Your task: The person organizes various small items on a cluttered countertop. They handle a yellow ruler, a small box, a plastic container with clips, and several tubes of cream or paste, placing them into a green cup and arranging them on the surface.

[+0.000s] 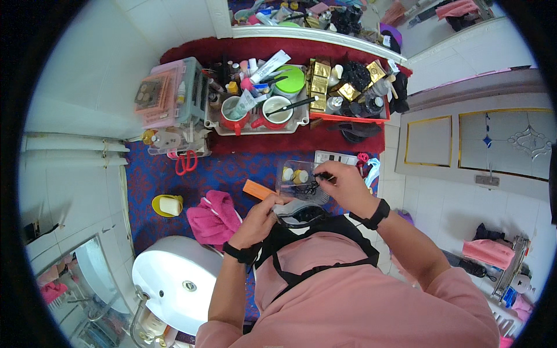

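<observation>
My left hand (261,216) grips the rim of a clear plastic container (300,212) with dark contents, held near my waist. Just beyond it, my right hand (345,185) pinches a small black item (324,175) over the right side of a clear plastic box (285,190). Inside that box lie small jars with pale lids (300,176) and a tangle of black, stringy items (308,189). An orange box-like object (258,190) lies beside the box, close to my left hand.
A pink towel (214,216), a yellow dish with soap (168,205) and a white washbasin (178,278) are at the left. Beyond are red-handled scissors (186,162), a white tray (256,132) with red mugs and toiletries, and a red tray (348,118) holding gold boxes and bottles.
</observation>
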Demonstrator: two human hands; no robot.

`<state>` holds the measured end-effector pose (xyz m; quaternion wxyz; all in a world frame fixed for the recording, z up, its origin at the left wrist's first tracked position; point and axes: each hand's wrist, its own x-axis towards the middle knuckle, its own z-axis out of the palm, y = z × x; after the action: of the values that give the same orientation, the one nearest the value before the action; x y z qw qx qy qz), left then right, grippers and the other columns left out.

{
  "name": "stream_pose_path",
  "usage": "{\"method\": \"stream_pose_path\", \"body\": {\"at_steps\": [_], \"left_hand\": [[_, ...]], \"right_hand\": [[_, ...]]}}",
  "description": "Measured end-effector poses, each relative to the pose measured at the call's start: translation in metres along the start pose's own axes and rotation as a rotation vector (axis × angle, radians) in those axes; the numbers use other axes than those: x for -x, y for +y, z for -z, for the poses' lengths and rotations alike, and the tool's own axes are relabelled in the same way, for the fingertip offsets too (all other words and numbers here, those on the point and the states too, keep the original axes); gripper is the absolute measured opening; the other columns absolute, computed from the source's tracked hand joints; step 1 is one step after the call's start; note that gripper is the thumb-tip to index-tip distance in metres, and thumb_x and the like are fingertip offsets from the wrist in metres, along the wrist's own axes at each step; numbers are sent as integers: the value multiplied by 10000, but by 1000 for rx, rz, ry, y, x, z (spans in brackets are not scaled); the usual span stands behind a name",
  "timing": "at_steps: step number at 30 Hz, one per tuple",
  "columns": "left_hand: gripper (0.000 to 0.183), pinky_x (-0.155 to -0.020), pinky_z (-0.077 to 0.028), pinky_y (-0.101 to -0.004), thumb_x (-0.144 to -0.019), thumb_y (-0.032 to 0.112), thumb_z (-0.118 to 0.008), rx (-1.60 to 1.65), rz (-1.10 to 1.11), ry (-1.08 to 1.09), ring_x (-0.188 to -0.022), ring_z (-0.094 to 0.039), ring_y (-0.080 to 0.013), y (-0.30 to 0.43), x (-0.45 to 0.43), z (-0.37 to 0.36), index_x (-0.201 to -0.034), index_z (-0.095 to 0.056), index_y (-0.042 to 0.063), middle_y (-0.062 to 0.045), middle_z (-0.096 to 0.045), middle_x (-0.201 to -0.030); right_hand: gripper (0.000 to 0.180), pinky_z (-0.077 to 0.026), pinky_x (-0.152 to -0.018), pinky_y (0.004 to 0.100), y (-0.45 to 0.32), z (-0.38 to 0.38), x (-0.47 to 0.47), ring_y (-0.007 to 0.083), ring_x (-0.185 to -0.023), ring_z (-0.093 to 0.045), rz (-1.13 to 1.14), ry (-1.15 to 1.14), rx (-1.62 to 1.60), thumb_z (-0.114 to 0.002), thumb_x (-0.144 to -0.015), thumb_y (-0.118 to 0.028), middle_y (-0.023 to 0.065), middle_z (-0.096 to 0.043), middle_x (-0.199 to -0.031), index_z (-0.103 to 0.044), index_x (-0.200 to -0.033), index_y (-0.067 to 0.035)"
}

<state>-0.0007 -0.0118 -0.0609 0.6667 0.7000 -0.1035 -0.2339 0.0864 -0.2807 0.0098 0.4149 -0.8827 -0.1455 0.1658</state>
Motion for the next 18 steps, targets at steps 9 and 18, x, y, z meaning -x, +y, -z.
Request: {"method": "stream_pose_path", "body": {"at_steps": [9,18], "left_hand": [[239,-1044,-481,-306,-1053,-114,-456,88,100,46,-1215,-603,-177,5,0,-2,-1236,-507,31,-106,-671,-1340],[258,-1061,-455,-303,-1050,-113,-471,116,136,97,-1189,-579,-160,-1,-1,-5,-1260,-496,35,-87,-626,-1285]], "right_hand": [[163,-565,-753,243,-6,3,27,78,-880,-694,-271,106,-663,-743,-978,-1,23,-724,-1033,-729,-1140,16],[270,-602,-808,353,-21,-14,36,244,-919,-738,74,-33,-269,-752,-935,-25,117,-726,-1076,-707,-1201,-16]]}}
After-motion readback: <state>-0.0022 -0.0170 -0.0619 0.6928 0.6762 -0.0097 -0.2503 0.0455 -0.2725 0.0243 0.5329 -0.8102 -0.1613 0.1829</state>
